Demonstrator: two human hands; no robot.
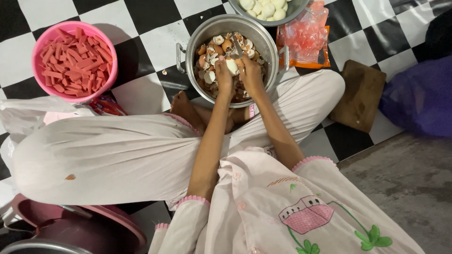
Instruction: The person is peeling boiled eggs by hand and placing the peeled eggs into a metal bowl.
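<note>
both hands [238, 73] closed on a pale egg [232, 65], seemingly, over shell-filled pot [263, 33]; pink sausage bowl [40, 44] well apart

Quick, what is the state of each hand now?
Left hand: closed on an egg, over the pot.
Right hand: closed on the same egg.

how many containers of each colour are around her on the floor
silver: 2, the pot under the left hand and right hand, and the bowl
pink: 1, the tub
maroon: 1, the basin
total: 4
</note>
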